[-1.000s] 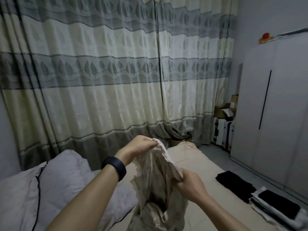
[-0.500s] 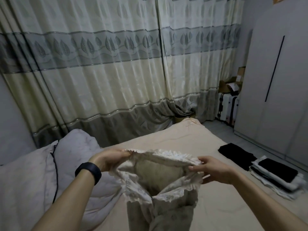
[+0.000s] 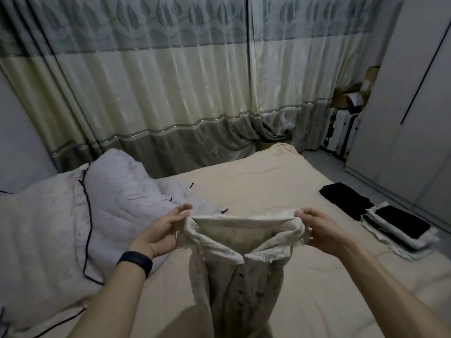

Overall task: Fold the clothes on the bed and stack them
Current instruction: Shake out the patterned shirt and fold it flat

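Observation:
A cream blouse (image 3: 244,242) with a frilled collar and a row of dark buttons hangs in front of me over the bed (image 3: 256,189). My left hand (image 3: 163,230) pinches its left shoulder. Its right shoulder is gripped by my right hand (image 3: 319,229). The top edge is stretched level between both hands, and the body of the blouse drops out of view below. A stack of folded black and white clothes (image 3: 400,230) lies at the bed's right edge, with a folded black garment (image 3: 346,197) just behind it.
A pale quilt with dark piping (image 3: 68,223) is bunched on the left half of the bed. Patterned curtains (image 3: 170,93) hang behind. At the right stands a white wardrobe (image 3: 415,106), with a suitcase (image 3: 341,132) and boxes in the corner.
My hands have moved apart and lowered, stretching the blouse's top edge taut and level. The view has tilted down toward the bed.

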A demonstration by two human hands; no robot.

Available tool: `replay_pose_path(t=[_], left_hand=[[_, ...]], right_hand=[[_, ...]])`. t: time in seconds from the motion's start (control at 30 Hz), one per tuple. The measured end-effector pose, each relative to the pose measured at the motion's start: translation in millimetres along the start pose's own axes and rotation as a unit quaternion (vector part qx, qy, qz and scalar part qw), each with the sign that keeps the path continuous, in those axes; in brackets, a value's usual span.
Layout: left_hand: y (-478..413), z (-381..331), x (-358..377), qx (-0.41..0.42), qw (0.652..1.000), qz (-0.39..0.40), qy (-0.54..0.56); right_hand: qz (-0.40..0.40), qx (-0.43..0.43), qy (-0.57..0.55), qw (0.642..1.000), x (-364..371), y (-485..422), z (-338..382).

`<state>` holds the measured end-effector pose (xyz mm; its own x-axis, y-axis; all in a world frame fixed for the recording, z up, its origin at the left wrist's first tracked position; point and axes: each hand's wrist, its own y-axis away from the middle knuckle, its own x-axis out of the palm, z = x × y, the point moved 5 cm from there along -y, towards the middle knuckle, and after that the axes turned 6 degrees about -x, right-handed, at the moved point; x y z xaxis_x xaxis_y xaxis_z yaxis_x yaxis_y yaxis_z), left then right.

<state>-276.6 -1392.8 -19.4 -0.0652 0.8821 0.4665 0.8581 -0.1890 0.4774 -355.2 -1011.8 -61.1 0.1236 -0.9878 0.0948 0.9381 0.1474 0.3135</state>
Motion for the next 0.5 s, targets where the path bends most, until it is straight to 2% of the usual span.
replay_pose_path(t=[0.03,0.1,0.13,0.2,0.27,0.3,0.33,0.4,0.43,0.5], left_hand=[[-1.5,4.2,1.0,-0.008,0.999,-0.011,-0.035],[-4.6,10.6,2.3,-0.027,0.98,-0.038,-0.195],[-5.9,10.0,3.5,-0.022,0.952,-0.056,-0.301],[-11.4,6.2,8.0,0.018,0.872,-0.092,-0.481],[-18.2,2.6,13.0,0.066,0.797,-0.131,-0.586],[-19.8,-0.8,15.9,0.097,0.761,-0.16,-0.622],[-19.9,-5.8,18.5,0.133,0.728,-0.19,-0.645],[-18.1,-15.9,21.4,0.193,0.682,-0.233,-0.666],[-17.0,-21.4,22.0,0.211,0.665,-0.247,-0.673],[-16.7,-28.5,21.2,0.231,0.63,-0.273,-0.689]], right_hand=[[-0.025,-0.001,0.018,1.0,0.8,-0.7,-3.0],[-0.053,-0.012,0.043,0.998,5.3,-2.1,-5.4],[-0.059,-0.021,0.055,0.997,8.1,-3.3,-4.0],[-0.05,-0.04,0.067,0.996,14.6,-5.9,2.7],[-0.01,-0.06,0.11,0.992,24.9,-2.6,12.1],[0.014,-0.075,0.18,0.981,29.4,0.2,16.2],[0.039,-0.097,0.275,0.956,35.3,2.3,21.1],[0.043,-0.162,0.474,0.864,41.2,3.1,29.2],[0.03,-0.204,0.535,0.82,45.1,4.5,36.4],[0.024,-0.248,0.577,0.778,50.6,4.9,47.8]])
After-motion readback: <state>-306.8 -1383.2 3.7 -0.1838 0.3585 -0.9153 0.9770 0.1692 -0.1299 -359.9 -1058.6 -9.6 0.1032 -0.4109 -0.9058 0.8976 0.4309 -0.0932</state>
